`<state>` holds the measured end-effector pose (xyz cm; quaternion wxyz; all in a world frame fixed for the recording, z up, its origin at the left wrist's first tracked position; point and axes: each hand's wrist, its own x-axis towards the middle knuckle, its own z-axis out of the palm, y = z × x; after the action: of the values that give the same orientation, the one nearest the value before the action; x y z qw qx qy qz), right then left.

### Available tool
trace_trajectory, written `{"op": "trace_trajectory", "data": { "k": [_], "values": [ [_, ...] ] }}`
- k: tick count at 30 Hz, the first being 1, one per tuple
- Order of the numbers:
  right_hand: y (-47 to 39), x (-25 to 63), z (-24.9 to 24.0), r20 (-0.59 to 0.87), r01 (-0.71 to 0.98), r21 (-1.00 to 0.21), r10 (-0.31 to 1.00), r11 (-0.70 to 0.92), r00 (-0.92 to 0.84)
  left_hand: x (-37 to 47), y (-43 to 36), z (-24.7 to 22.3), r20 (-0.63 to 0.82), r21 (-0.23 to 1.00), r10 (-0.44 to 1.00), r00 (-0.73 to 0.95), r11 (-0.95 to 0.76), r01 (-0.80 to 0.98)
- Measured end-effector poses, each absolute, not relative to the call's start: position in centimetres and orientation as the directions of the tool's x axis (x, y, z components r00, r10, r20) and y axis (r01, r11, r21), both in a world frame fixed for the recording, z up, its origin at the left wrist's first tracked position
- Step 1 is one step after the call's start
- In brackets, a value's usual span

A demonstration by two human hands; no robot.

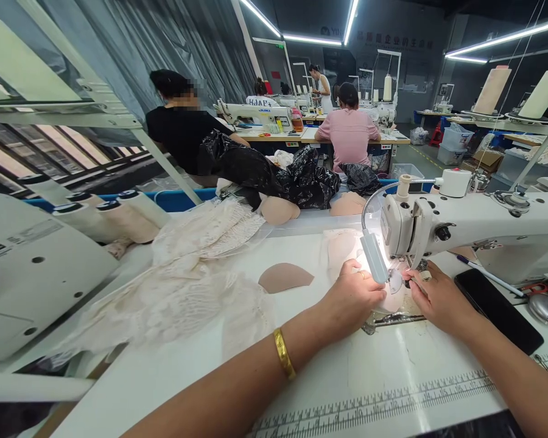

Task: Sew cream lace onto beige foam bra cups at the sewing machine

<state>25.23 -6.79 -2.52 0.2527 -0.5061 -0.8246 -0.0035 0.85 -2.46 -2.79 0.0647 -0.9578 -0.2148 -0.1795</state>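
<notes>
A pale pink fabric piece (391, 302) lies under the needle area of a white sewing machine (479, 222), brightly lit by a small grey lamp (374, 258). My left hand (357, 298) grips the piece's left side, fingers bent together and thumb toward the needle. From the right, my right hand (441, 299) pinches its edge close to the presser foot; the fingertips are partly hidden by machine parts. Behind my left hand, more sheer pale fabric (338, 250) spreads over the table. A beige moulded cup piece (286, 277) rests apart, to the left.
White lace fabric (178, 298) is heaped on the left. A black phone (497, 310) and a pen (488, 274) lie right of my right hand. A printed ruler (374, 409) runs along the front. Black plastic bags (301, 179) and seated co-workers are beyond the table.
</notes>
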Motion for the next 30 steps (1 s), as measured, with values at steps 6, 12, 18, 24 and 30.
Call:
{"op": "trace_trajectory", "data": {
  "k": [6, 12, 18, 24, 30],
  "values": [
    [-6.9, 25.3, -2.5, 0.415, 0.824, -0.270, 0.832, 0.499, -0.368, 0.9, -2.8, -2.6, 0.360, -0.054, 0.396, 0.845, -0.895, 0.442],
    [-6.9, 25.2, -2.3, 0.405, 0.825, -0.245, 0.827, 0.509, -0.390, 0.8, -2.7, -2.9, 0.369, -0.045, 0.391, 0.843, -0.899, 0.437],
    [-7.1, 25.4, -2.2, 0.402, 0.820, -0.228, 0.818, 0.525, -0.412, 0.9, -2.3, -3.1, 0.388, -0.051, 0.396, 0.832, -0.892, 0.449],
    [-7.6, 25.3, -1.6, 0.220, 0.718, -0.335, 0.792, 0.610, -0.570, 1.4, -4.6, -3.3, 0.442, -0.015, 0.363, 0.820, -0.911, 0.411],
    [-7.5, 25.1, -1.9, 0.215, 0.718, -0.348, 0.796, 0.604, -0.565, 1.5, -4.5, -3.4, 0.393, -0.018, 0.384, 0.835, -0.905, 0.425]
  ]
}}
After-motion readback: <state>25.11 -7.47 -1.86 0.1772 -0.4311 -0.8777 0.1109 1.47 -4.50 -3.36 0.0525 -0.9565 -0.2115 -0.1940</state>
